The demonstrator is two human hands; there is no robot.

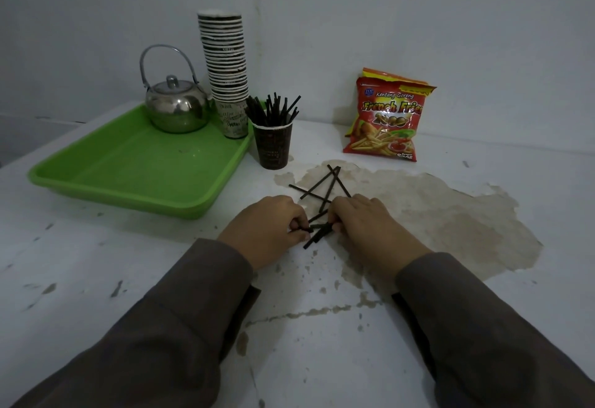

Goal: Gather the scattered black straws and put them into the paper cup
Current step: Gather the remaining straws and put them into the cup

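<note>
Black straws (317, 191) lie crossed over one another on the worn patch of the white table (418, 327), just in front of my knuckles, and a few more sit bunched between my two hands. I have both hands down on the tabletop, close together, so I can sweep the loose ones into a single bundle rather than lift them one by one. My left hand (265, 230) is curled, its fingertips pinched on the near ends of a few straws. My right hand (363, 224) is cupped against the other side of the same bunch, fingers bent in and touching them, acting as a stop so they line up; whether it truly grips any I cannot tell.

Just beyond the scattered ones stands the dark paper cup (273, 146), upright and already bristling with straws (273, 109) that lean outward at the rim. It is near enough that a short reach forward should do, I judge. About half a dozen remain on the table.

Left of the cup is a green tray (128, 169) holding a steel teapot (176, 108) and a tall stack of paper cups (225, 63). A red bag of French fries snacks (388, 117) leans against the wall to the right, well clear of my work.
</note>
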